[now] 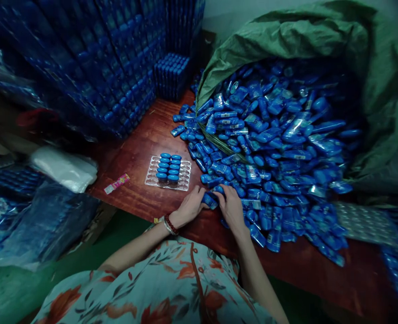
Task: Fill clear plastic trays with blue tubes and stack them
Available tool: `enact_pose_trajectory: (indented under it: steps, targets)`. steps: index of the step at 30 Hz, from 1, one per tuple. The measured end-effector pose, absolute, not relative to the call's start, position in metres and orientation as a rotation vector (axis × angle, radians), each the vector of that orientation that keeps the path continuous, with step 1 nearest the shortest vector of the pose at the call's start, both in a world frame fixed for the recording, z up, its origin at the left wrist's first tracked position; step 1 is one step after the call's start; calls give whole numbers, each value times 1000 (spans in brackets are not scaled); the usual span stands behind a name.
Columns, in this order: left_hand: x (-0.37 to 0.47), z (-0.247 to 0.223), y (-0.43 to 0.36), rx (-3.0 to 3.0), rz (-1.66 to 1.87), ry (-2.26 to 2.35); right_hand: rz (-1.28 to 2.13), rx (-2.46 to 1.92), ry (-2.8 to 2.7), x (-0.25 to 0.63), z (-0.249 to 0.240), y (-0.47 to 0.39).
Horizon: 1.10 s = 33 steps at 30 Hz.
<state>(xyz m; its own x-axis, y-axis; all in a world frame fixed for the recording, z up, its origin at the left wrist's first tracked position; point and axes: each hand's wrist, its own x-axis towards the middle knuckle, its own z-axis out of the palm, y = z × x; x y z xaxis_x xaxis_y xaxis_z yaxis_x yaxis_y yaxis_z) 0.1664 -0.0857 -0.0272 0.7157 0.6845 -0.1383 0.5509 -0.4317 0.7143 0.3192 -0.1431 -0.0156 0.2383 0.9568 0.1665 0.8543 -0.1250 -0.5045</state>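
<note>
A large heap of small blue packets [269,153] spills from a green sack [320,31] onto a dark red wooden table [141,148]. My left hand [189,206] and my right hand [231,204] meet at the heap's near edge, both touching one blue packet [210,200] between them. Whether either hand grips it I cannot tell. A clear plastic tray [184,173] lies left of my hands, with two rows of blue pieces [168,167] standing in it. A beaded bracelet circles my left wrist.
Stacked blue pieces [111,67] form a wall at the back left, with a smaller block [172,74] beside the sack. Plastic bags of blue goods [23,211] and a white bag [65,168] sit at the left. A small pink label [117,183] lies on the table.
</note>
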Motion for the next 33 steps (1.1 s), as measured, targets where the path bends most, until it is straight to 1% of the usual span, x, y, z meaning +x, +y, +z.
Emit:
enact_pose_trajectory:
  steps: [4,8,10,13,16,21,27,30,33]
  targets:
    - [108,-30,-95,2000,462,854,401,-1825,-1601,302,-7,-145]
    - [50,-23,-89,2011,711,994,556,-1664,-1535,270,-8,-126]
    - [32,-18,-78,2077,799,1097,599,-1567,-1594,255,-11,-113]
    - [21,-13,-61,2169,877,1246,592,-1479,-1822,241,-12,-94]
    - [22,-12,-49,2296,800,1221,503,-1548,-2123,240,-4,-83]
    - [30,-6,-51,2495,535,1055,384,-1604,-2501,242,21,-81]
    - [42,10,-68,2594,190,955,393,-1578,-2612,228,34,-97]
    - [43,4,-71,2639,207,997,356,-1666,-2552,223,29,-104]
    - [39,-5,-72,2725,372,1065,283,-1711,-2437,225,18,-113]
